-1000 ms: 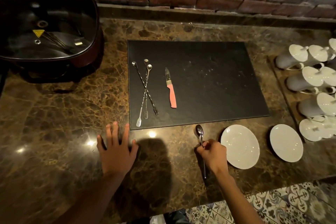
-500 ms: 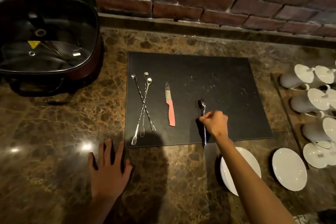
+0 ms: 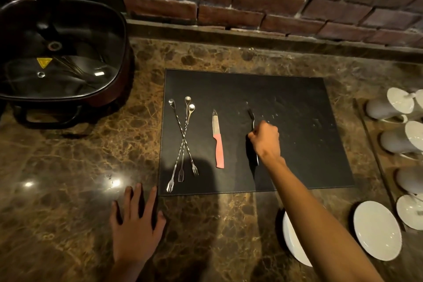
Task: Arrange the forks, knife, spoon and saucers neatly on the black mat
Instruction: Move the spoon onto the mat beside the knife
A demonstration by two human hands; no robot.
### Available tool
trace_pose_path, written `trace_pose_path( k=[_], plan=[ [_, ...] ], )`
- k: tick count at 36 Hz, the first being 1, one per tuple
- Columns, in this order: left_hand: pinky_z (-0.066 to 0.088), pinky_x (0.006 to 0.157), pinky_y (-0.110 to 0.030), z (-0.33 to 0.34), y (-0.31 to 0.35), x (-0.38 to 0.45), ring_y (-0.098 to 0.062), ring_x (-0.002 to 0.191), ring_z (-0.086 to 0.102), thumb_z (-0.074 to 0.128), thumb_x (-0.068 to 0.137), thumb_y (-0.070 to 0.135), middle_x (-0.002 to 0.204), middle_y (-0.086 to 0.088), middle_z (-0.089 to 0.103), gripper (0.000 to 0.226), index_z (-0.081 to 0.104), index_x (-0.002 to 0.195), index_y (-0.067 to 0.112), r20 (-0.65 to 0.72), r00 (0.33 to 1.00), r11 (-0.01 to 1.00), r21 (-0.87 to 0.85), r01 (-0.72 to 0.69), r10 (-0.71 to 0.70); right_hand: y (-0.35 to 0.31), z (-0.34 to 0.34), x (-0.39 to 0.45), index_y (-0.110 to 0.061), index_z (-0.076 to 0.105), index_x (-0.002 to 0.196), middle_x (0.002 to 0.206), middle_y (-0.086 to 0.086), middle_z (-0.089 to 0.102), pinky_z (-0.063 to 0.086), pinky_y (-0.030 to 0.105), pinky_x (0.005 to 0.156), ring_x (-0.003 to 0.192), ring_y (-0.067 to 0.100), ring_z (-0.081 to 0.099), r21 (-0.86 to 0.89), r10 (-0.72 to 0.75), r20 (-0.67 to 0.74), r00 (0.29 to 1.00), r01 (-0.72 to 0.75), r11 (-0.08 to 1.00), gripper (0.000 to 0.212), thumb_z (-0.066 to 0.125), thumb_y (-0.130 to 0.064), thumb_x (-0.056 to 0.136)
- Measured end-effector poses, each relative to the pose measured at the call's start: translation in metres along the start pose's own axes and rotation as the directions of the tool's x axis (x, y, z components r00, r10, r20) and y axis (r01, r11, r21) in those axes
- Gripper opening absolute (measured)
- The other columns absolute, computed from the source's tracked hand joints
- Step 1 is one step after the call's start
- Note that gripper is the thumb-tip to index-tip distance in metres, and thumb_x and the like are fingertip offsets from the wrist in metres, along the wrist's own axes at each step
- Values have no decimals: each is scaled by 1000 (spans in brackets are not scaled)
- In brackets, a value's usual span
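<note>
Right hand (image 3: 265, 138) clenched around slim metal spoon (image 3: 251, 117) — bowl pointing away, over matte black mat (image 3: 297, 103). Pink-handled knife (image 3: 217, 142) lies flat just left; three twisted-stem forks (image 3: 183, 142) crossed beyond it. Left hand (image 3: 135, 224) flat, fingers spread, on glossy marble counter (image 3: 68, 190). Two round white saucers (image 3: 377, 230) off the mat — front right.

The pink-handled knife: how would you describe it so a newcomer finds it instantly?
Start at the black rectangular mat on the brown marble counter. The pink-handled knife lies alone, right of the crossed twisted-stem metal forks, the only coloured utensil.
</note>
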State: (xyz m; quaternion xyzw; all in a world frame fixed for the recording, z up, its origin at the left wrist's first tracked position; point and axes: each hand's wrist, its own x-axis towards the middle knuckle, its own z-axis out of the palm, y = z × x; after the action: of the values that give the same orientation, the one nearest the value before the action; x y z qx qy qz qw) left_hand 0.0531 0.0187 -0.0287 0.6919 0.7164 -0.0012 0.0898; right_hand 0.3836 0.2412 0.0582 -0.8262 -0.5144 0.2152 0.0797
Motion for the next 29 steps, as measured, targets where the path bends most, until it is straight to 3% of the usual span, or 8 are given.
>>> trace_pose_path(
  k=[4, 10, 18, 29],
  plan=[
    [4, 125, -59, 2, 1, 1, -34, 157, 17, 36, 92, 53, 165, -15, 30, 69, 34, 156, 28, 3, 1000, 1000, 5, 3, -3, 0, 2, 4, 4, 61, 98, 104, 25, 62, 54, 47, 80, 94, 43, 62, -7, -77, -30, 997, 77, 997, 18, 60, -10, 87],
    [2, 125, -58, 6, -3, 0, -31, 158, 13, 34, 93, 54, 166, -13, 27, 69, 32, 157, 31, -2, 1000, 1000, 3, 9, -9, 5, 4, 6, -4, 63, 93, 97, 19, 65, 53, 46, 85, 92, 33, 63, 158, -73, -14, 997, 74, 985, 9, 62, -13, 92],
    [4, 124, -59, 10, -5, 0, -32, 158, 15, 32, 94, 54, 168, -12, 23, 69, 26, 159, 31, -23, 1000, 1000, 13, 0, 0, 18, 5, 3, -4, 63, 92, 87, 16, 68, 55, 47, 80, 85, 31, 66, 208, -42, -9, 999, 43, 977, 11, 63, -15, 92],
    [15, 119, -62, 5, -1, 0, -34, 156, 18, 27, 96, 56, 165, -15, 27, 66, 35, 155, 27, -43, 999, 1000, 27, 0, 1, 36, 3, -16, -18, 59, 98, 85, 6, 68, 57, 50, 78, 83, 24, 67, 173, -25, -3, 1000, 25, 985, 23, 70, -35, 87]
  ],
)
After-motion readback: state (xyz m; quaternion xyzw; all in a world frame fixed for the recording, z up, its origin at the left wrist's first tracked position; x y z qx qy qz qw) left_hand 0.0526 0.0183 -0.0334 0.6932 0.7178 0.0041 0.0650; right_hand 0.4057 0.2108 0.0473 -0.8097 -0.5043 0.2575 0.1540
